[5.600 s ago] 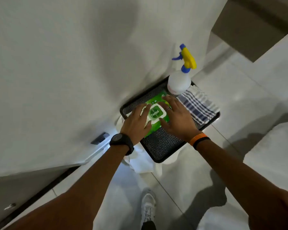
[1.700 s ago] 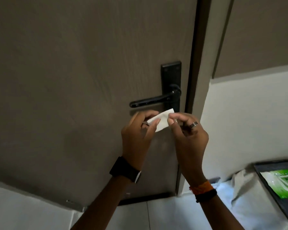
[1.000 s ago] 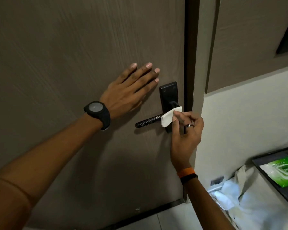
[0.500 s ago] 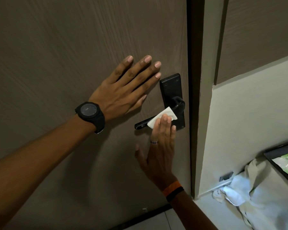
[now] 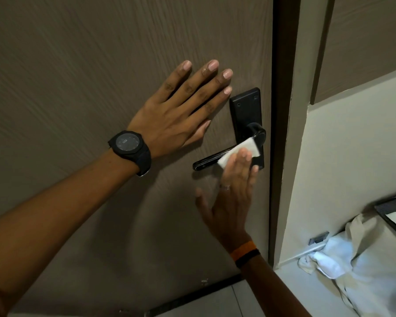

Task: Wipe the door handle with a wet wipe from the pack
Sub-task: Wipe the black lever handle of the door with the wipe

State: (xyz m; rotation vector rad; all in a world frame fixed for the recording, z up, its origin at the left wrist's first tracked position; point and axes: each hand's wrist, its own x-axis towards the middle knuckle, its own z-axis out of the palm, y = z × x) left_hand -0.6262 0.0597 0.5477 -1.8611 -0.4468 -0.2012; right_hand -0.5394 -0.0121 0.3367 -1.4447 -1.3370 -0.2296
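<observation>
Pressing a wipe (image 5: 238, 151) onto the door handle (image 5: 215, 158) with flat fingers, the right hand (image 5: 230, 202) works while the left hand (image 5: 181, 113) lies spread wide on the door (image 5: 78, 76).

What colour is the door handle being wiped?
Black, a glossy lever handle on a black backplate, seen in the head view.

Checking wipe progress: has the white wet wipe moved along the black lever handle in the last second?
Yes. The white wet wipe went from the black backplate end out along the black lever handle, now flattened under the right hand fingers.

Left hand (image 5: 176, 115) flat (fingers spread); right hand (image 5: 232, 193) flat, upright.
</observation>
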